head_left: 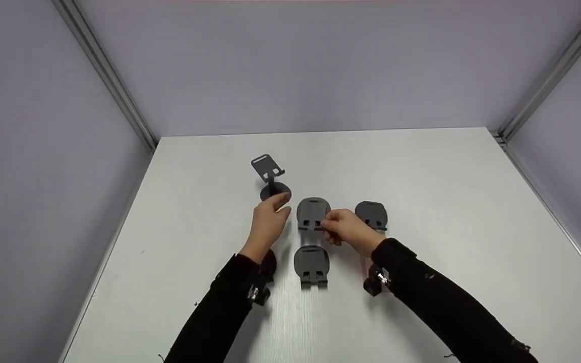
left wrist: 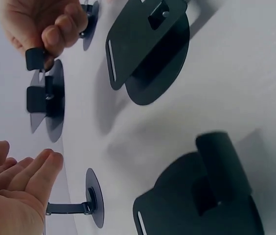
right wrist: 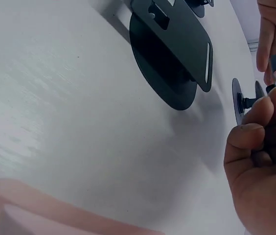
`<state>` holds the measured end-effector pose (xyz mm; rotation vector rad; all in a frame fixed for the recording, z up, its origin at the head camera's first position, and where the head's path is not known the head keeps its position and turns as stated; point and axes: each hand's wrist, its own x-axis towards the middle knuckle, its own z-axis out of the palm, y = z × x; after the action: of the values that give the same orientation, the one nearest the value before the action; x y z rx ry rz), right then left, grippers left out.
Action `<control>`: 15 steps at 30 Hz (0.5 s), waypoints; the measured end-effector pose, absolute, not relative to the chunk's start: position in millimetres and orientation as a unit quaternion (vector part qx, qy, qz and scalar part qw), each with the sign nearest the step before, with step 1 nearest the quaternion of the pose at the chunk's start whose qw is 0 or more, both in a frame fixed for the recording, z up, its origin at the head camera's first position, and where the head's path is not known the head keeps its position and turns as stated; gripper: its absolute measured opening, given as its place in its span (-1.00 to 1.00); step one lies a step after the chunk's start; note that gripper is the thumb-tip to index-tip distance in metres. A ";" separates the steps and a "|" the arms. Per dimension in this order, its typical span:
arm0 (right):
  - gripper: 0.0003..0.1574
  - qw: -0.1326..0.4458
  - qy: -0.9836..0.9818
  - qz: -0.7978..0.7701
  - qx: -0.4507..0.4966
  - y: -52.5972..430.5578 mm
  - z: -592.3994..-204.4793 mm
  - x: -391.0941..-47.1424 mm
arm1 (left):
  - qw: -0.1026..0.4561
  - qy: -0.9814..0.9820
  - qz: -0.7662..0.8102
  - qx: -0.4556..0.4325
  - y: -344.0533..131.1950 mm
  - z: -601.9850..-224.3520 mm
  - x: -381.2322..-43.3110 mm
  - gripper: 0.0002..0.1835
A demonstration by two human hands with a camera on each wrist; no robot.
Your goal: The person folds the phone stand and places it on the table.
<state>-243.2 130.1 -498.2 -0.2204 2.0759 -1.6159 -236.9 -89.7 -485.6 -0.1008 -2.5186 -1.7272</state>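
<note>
Several dark grey folding phone stands with round bases stand on a white table. My right hand [head_left: 351, 231] pinches a front lip of the middle phone stand [head_left: 312, 209] between thumb and fingers; this stand is folded low over its base. In the left wrist view, the right hand [left wrist: 47, 27] has its fingertips at that lip. My left hand [head_left: 269, 222] has its fingers extended and holds nothing, as the left wrist view shows. It is nearest to the raised phone stand [head_left: 266, 166] at the back left, whose base it partly covers in the head view.
Another folded stand [head_left: 311, 264] lies nearer to me, and one [head_left: 372, 214] sits to the right, beyond the right wrist. A further dark stand [head_left: 269, 263] is mostly hidden by the left wrist. Pale walls [head_left: 290, 65] enclose the table at the back and sides.
</note>
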 end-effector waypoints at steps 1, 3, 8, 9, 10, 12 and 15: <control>-0.74 0.249 0.765 -0.589 -0.078 130.2 -498.9 -243.6 | 0.049 -0.831 -0.554 -0.030 -91.3 -485.7 -237.3 -0.60; -0.75 0.251 0.773 -0.578 -0.072 130.4 -500.5 -244.0 | 0.060 -0.843 -0.534 -0.025 -94.7 -485.4 -238.2 -0.59; -0.75 0.255 0.789 -0.556 -0.054 130.0 -504.4 -244.9 | 0.067 -0.859 -0.508 -0.011 -103.4 -486.2 -242.2 -0.52; -0.74 0.256 0.793 -0.551 -0.050 129.9 -505.0 -244.9 | 0.066 -0.859 -0.508 -0.007 -104.9 -486.9 -243.3 -0.51; -0.73 0.256 0.796 -0.546 -0.048 129.8 -505.5 -244.8 | 0.065 -0.860 -0.506 -0.004 -106.4 -487.5 -244.3 -0.50; -0.72 0.255 0.805 -0.534 -0.047 129.9 -506.0 -244.6 | 0.064 -0.863 -0.502 0.004 -109.1 -488.3 -246.3 -0.47; -0.71 0.251 0.822 -0.509 -0.044 130.5 -506.2 -244.9 | 0.062 -0.873 -0.483 0.016 -112.8 -488.2 -249.5 -0.46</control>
<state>-244.9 130.5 -506.2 -0.1199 2.2381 -1.3855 -249.5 -112.8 -488.2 0.0492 -2.6391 -1.4612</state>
